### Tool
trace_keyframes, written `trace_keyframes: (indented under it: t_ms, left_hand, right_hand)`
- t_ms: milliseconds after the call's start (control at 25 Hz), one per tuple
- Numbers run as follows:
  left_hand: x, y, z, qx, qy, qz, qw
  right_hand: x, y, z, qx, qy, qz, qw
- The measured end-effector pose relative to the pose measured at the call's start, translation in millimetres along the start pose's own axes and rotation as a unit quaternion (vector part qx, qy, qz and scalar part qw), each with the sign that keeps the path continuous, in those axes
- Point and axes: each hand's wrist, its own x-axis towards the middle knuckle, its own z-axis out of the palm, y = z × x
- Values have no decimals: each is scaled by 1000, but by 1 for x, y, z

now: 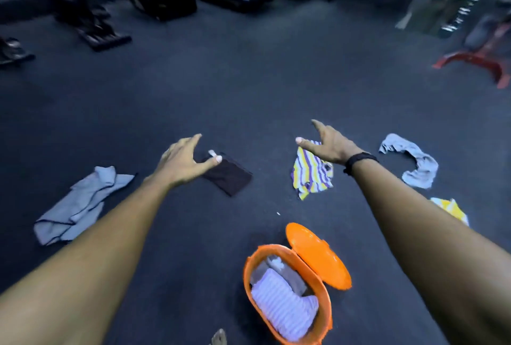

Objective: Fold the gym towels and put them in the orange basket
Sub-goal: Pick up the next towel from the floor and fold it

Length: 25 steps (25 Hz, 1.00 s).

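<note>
Left hand (181, 161) and right hand (329, 144) spread, holding nothing, above dark towel (228, 176) and striped towel (311, 173), orange basket (249, 267) nearer on floor (249, 82), lid open, folded towels (284, 308) inside, bare floor beyond.

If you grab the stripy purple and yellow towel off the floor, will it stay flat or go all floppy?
Probably floppy: the striped towel already lies crumpled, with wavy edges, on the floor. It looks thin, so likely light. Held by one corner it would probably dangle, so two hands should make folding it easier.

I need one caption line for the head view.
Both hands reach over scattered towels; orange basket open.
</note>
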Motion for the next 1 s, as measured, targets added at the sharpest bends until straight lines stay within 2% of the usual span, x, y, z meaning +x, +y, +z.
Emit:
trace_keyframes:
  t_ms: [240,480,760,1000]
  left_hand:
    - [-63,-121,-128,2,83,-140,987]
    - [-125,-267,-244,-19,174,-268,947]
    - [-147,-418,-334,-39,222,-340,913]
    - [-129,-500,-371,-48,207,-346,914]
  right_hand:
    - [39,-192,4,-48,-50,-156,985]
    - [65,-396,39,-54,-64,-302,950]
    - [109,-593,91,-30,-74,-369,926]
    - [140,-697,142,-44,-98,-383,918]
